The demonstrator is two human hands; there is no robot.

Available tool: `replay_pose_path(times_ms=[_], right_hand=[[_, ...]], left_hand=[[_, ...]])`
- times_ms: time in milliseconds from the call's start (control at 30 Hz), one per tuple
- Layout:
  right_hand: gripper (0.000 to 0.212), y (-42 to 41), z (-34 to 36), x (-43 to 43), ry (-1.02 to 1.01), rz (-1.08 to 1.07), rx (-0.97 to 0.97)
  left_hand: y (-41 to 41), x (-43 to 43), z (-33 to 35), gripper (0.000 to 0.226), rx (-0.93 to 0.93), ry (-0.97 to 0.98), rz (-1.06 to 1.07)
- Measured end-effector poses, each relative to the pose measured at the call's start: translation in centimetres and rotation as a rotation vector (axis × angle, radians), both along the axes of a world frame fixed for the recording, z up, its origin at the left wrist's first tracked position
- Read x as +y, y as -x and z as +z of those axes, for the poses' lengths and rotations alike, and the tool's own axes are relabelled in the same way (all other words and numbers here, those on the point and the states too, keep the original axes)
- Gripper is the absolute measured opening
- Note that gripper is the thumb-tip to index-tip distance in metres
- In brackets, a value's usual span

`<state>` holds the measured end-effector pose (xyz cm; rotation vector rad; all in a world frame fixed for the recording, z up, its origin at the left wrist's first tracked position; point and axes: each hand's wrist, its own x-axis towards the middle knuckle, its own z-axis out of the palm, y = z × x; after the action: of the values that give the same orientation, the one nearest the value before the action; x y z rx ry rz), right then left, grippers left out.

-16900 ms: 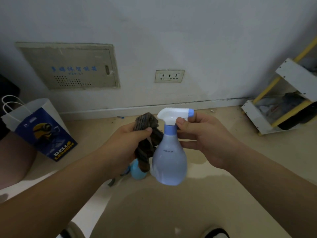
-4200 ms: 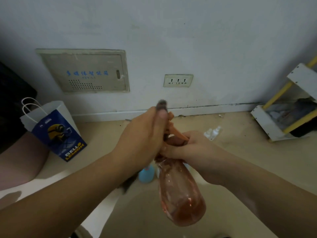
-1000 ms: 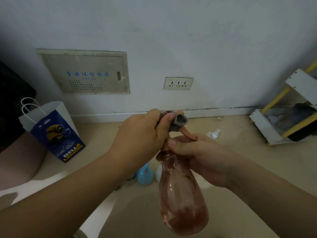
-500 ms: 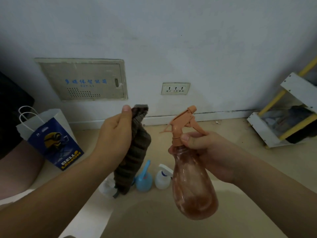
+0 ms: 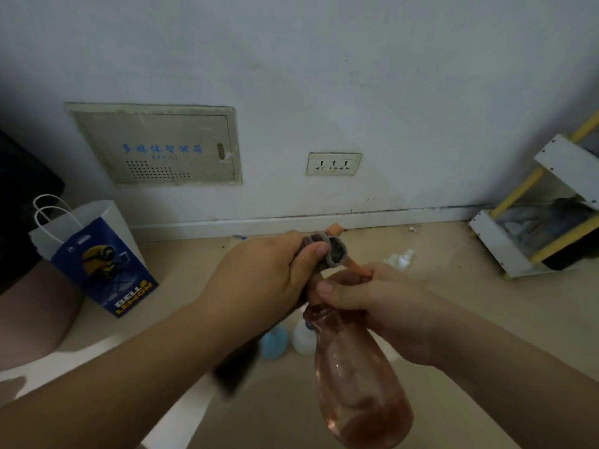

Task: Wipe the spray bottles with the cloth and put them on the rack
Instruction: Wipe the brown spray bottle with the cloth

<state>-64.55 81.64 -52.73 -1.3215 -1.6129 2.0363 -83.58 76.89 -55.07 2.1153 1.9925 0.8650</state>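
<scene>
The right hand (image 5: 379, 306) is closed round the neck of the orange spray bottle (image 5: 356, 377), steadying it in the air over the floor, so the left hand (image 5: 262, 283), clenched on the cloth (image 5: 335, 252), can rub its trigger head.

- Orange spray bottle (image 5: 359, 380): clear, glossy tinted plastic; matt orange trigger head.
- Cloth (image 5: 335, 254): dark, coarse woven fabric.
- Paper bag (image 5: 97, 257), at 9 o'clock: smooth printed paper, cord handles.
- Floor (image 5: 453, 303): smooth beige, faint sheen.
- Wall (image 5: 324, 76): matt paint, scuffed.
</scene>
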Motion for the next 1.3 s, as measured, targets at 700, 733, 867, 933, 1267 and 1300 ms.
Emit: replay_pose_path(times_ms=[700,733,867,933,1267,1300], right_hand=[[0.016,0.5,-0.1,-0.5,-0.206,0.180,-0.032],[0.017,0.4,-0.1,-0.6,-0.186,0.180,-0.030],[0.012,0.4,-0.4,-0.4,-0.188,0.184,-0.047],[0.013,0.5,-0.5,-0.1,-0.184,0.174,-0.044],[0.016,0.1,-0.6,0.9,-0.048,0.055,-0.010],[0.016,0.1,-0.7,1.0,-0.023,0.055,0.002]], left_hand=[[-1.6,-0.4,0.6,0.043,-0.226,-0.095,0.013],[-1.7,-0.4,0.6,0.044,-0.219,-0.113,0.047],[-2.4,-0.7,0.6,0.048,-0.479,-0.069,0.157],[-2.3,-0.4,1.1,0.046,-0.626,-0.027,0.232],[-1.9,-0.6,2.3,0.030,-0.732,0.235,-0.044],[-2.0,-0.4,1.7,0.027,-0.604,0.235,-0.045]])
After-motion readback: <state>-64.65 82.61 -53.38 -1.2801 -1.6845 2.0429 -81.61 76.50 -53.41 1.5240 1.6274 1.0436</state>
